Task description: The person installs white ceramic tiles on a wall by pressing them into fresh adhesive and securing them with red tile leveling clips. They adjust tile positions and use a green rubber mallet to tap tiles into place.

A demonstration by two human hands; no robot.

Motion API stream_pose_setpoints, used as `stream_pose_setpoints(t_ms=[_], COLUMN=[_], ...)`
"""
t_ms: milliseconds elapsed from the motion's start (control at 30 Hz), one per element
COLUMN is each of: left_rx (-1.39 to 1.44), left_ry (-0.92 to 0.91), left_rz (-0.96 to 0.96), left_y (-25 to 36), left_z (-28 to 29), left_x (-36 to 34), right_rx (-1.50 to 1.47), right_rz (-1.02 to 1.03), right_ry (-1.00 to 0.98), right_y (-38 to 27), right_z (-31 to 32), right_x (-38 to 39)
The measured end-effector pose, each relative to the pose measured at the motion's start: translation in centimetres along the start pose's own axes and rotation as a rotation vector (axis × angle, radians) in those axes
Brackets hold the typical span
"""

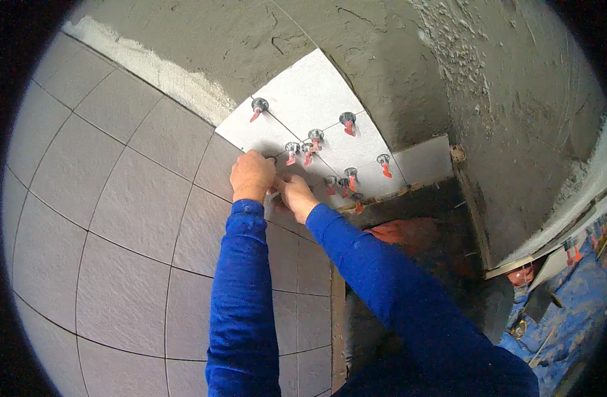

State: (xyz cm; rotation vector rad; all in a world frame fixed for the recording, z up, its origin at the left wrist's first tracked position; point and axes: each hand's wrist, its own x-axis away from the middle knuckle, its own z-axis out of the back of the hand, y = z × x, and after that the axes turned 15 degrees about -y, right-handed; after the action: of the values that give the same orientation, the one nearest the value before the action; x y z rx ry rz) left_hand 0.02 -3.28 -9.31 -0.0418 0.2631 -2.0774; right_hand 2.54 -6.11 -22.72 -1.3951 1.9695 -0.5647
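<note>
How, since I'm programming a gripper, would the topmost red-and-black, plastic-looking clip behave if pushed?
The clip is probably light, being small. Its jutting red tab seems stiff. It may resist tipping, its round black base sitting against white rectangular tiles.

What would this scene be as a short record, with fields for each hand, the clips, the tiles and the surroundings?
Left hand: left hand, among the clips, fingertips hidden
Right hand: right hand, close beside the left, grip unclear
Clips: several red-and-black clips, mostly along tile joints
Tiles: pale tiles under the clips; larger area of grey tiles at left
Surroundings: rough grey mortar-like surface beyond; blue sheet at lower right
</note>
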Motion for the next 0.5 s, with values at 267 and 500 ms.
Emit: stream_pose_setpoints(t_ms=[267, 500], left_rx=[-0.167, -0.401], left_ry=[0.007, 0.163], left_rz=[0.004, -0.070], left_y=[1.2, 1.8], left_z=[1.0, -1.8], left_x=[-0.9, -0.2], right_rx=[-0.218, 0.799], right_rz=[0.061, 0.482], right_ry=[-0.049, 0.037], right_y=[2.6, 4.9], right_z=[0.2, -0.3], right_x=[-4.0, -3.4])
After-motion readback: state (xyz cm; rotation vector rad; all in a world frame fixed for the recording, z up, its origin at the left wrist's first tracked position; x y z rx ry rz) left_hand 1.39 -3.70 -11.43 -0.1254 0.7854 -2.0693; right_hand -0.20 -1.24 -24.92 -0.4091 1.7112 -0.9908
